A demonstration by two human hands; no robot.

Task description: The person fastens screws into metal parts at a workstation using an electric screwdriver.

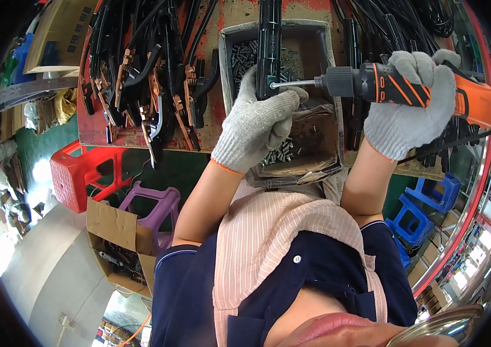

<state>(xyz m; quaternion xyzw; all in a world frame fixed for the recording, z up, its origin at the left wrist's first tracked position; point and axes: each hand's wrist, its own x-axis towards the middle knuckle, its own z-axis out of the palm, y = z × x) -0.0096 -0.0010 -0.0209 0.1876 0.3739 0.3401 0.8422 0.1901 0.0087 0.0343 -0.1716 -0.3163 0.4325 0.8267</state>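
Two gloved hands: both at work over the table, forearms rising from the lower edge of the picture.
Room: workshop with a grey floor, bright light at the left rim.
Table: worn red-painted wooden table across the top of the view, paint chipped to bare wood at its near edge.
Pile on table: heap of black clamp handles with copper jaws on the left part; more black handles and cables on the right part.
Seats: red plastic stool under the table's left end; purple plastic stool just beside it; blue plastic stools at the right.
Box on floor: open brown cardboard carton holding dark parts, near the purple stool.
Tray: grey cardboard tray in two compartments at the table's near edge, small dark metal screws lying in both.
Right hand: grip wrapped tight round the orange and black electric screwdriver, which lies level, its bit pointing left.
Left hand: grip closed round the long black plastic handle, held upright over the tray.
Contact: the bit's tip meets the black handle just above the left fingers.
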